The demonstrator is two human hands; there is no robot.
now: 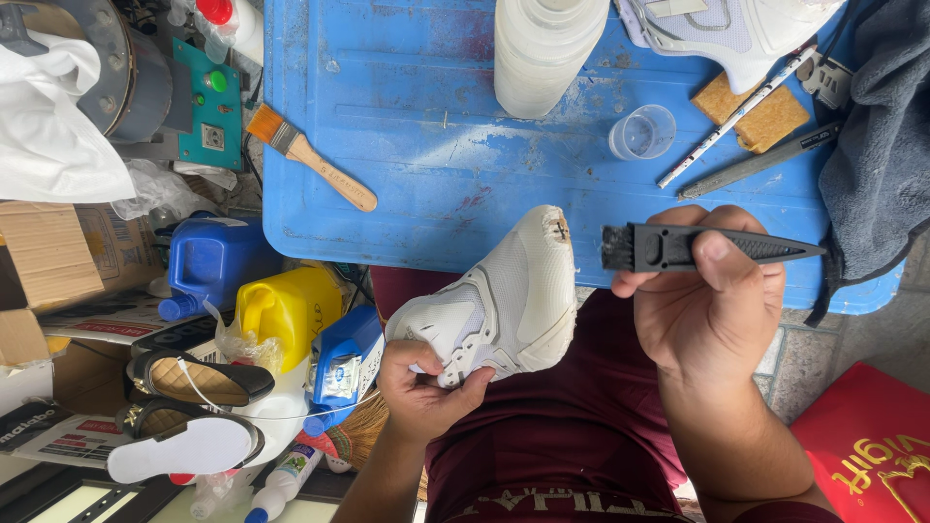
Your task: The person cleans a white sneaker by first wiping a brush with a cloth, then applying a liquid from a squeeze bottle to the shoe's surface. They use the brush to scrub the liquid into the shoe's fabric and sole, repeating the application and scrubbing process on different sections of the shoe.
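Observation:
My left hand point(423, 385) grips a white sneaker point(504, 300) by its heel end, toe pointing up toward the blue table point(407, 126). The toe tip looks worn and brownish. My right hand point(705, 305) holds a small black brush point(693, 247) with short bristles facing left, a short gap from the sneaker's toe. Both hands are over my lap, just below the table's front edge.
On the table lie a wooden paintbrush point(310, 157), a white plastic bottle point(542, 48), a clear cup point(642, 132), a sponge point(763, 114), thin tools, another white shoe point(736, 29) and a grey cloth point(886, 145). Left on the floor: blue and yellow jugs, sandals, cardboard boxes.

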